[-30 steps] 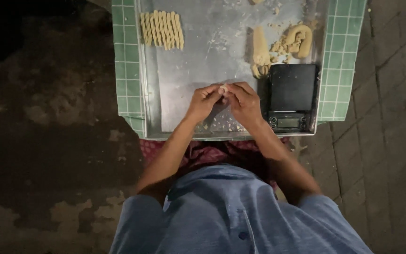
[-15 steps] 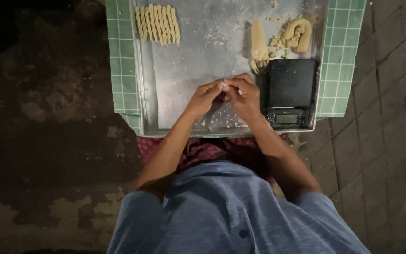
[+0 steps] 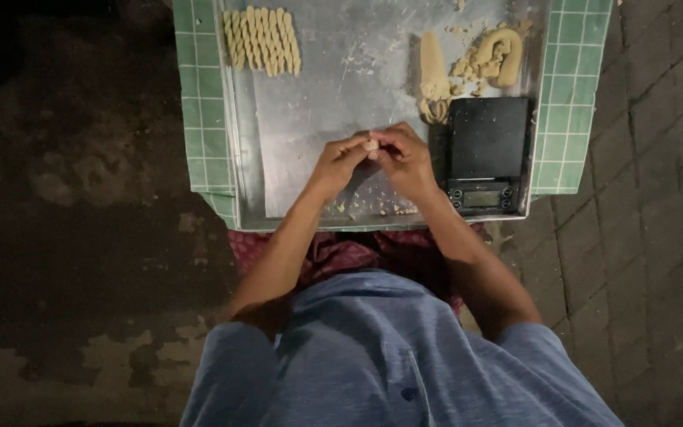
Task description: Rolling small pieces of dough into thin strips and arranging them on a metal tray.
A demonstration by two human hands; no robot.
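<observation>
Pale dough [image 3: 371,145], a small lump, was pinched between the fingertips of both hands above the near half of the tray [image 3: 318,95]. The left hand [image 3: 340,160] and right hand [image 3: 405,160] met at the lump, fingers curled in and pressed on it from either side, a grip that suits shaping a piece in the air rather than on the metal. The tray sat on a green tiled table [image 3: 199,119], floured and scattered with crumbs near the wrists. Finished twists [image 3: 262,39] lay in a tight row at the far left corner, well apart from the hands, which kept them out of the working area. The dough stock [image 3: 476,63] lay at the far right, just beyond the black scale [image 3: 488,154], which stood just beside the right hand, within easy reach for portioning.
</observation>
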